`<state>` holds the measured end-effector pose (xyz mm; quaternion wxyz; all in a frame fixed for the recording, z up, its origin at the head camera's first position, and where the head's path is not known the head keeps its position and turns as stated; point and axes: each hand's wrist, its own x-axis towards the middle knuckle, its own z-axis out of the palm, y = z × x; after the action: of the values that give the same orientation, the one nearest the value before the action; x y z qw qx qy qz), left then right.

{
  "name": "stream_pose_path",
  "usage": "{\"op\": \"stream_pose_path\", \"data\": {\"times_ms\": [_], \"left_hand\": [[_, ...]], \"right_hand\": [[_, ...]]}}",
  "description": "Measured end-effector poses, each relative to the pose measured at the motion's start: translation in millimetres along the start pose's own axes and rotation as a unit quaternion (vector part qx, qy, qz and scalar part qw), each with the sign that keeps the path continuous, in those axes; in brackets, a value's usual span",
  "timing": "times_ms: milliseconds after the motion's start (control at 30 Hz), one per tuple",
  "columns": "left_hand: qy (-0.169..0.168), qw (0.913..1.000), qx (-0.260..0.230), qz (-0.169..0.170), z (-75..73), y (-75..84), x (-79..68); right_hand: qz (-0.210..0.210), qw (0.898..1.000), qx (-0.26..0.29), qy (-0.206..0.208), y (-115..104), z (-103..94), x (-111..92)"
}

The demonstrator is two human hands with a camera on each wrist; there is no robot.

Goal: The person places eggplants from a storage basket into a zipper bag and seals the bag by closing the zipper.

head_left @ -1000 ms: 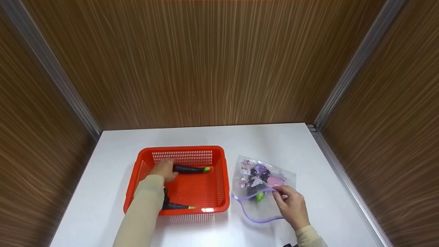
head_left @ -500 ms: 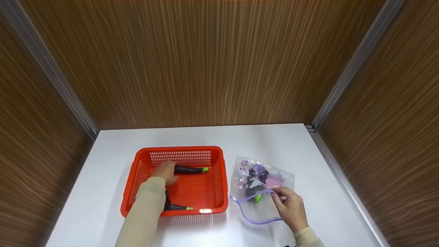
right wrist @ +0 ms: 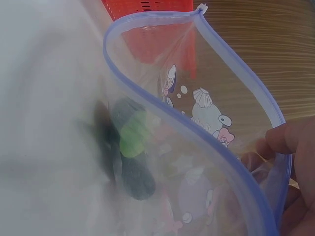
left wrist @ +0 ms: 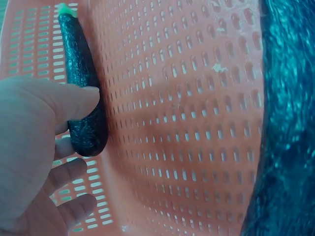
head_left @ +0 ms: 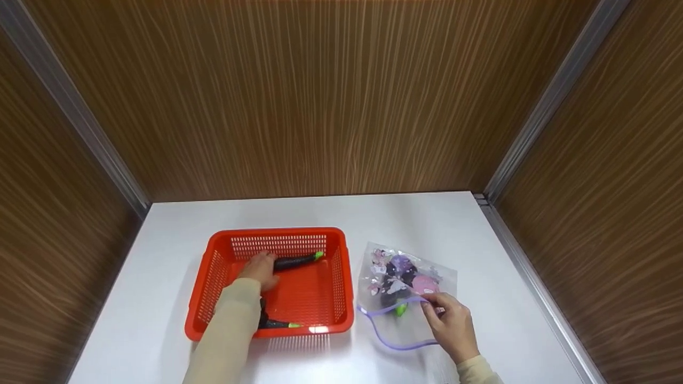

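My left hand is inside the red basket, gripping a long dark eggplant near its blunt end. In the left wrist view the thumb lies across this eggplant, and its bright green stem end points away. Another dark eggplant lies along the basket's front side, partly behind the sleeve. My right hand pinches the purple-edged rim of a clear printed zip bag, whose mouth gapes. Through the bag's film shows a dark eggplant with a green end.
The basket and bag stand side by side on a white table. Wood-grain panels enclose the table at the back and both sides. The basket has slotted walls and a raised rim.
The gripped eggplant's green end has tilted upward in the basket, and my left hand has shifted slightly. My right hand keeps its pinch on the bag's rim.
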<state>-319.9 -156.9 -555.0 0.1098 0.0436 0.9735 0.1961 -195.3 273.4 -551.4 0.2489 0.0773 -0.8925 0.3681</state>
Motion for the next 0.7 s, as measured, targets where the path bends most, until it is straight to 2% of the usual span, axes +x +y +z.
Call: {"op": "stream_pose_path", "data": {"times_ms": [233,400,533,700], "left_hand": [[-0.018,0.9998,0.006,-0.006,0.6,3.3,3.0],[-0.007,0.9994,0.028,0.019,2.3,3.5,6.3],[-0.009,0.9996,0.020,0.019,5.5,4.6,8.2],[-0.018,0.9998,-0.007,0.000,12.1,4.9,5.4]], "right_hand": [[-0.002,1.000,-0.001,0.005,1,0.2,-1],[0.000,1.000,-0.004,0.004,2,-0.7,-1],[0.006,1.000,0.001,-0.001,2,-1.5,-1],[0.011,1.000,0.000,0.000,2,-1.4,-3]]}}
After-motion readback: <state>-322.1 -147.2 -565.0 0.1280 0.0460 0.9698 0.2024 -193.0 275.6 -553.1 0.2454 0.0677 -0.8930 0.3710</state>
